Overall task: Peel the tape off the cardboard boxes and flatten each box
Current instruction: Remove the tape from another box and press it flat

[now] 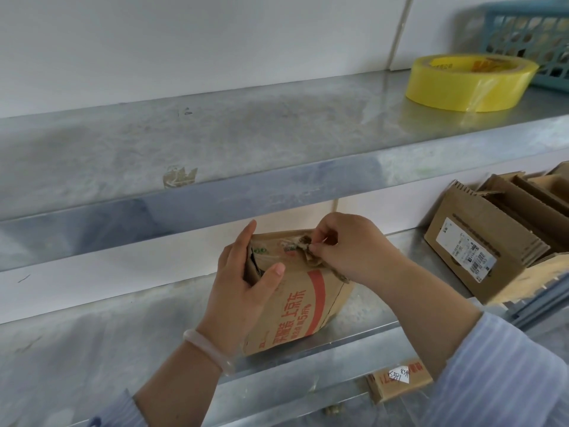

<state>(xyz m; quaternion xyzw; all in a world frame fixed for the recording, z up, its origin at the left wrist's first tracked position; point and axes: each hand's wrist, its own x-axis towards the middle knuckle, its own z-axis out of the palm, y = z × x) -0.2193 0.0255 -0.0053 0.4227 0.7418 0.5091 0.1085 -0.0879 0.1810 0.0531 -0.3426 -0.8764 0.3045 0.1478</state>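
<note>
Two hands work on one cardboard box [295, 309] standing on the metal shelf [92, 349]. The left hand [243, 288] curls round its left edge to steady it, while the right hand [354, 248] pinches crumpled tape [309, 259] at the top seam, apparently to pull it free. Opened boxes [480, 241] wait at right, contents hidden.

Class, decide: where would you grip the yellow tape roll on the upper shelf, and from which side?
Probably its near rim, from above and the front: the yellow tape roll lies flat, core open upward, and the blue basket crowds its back right.
</note>
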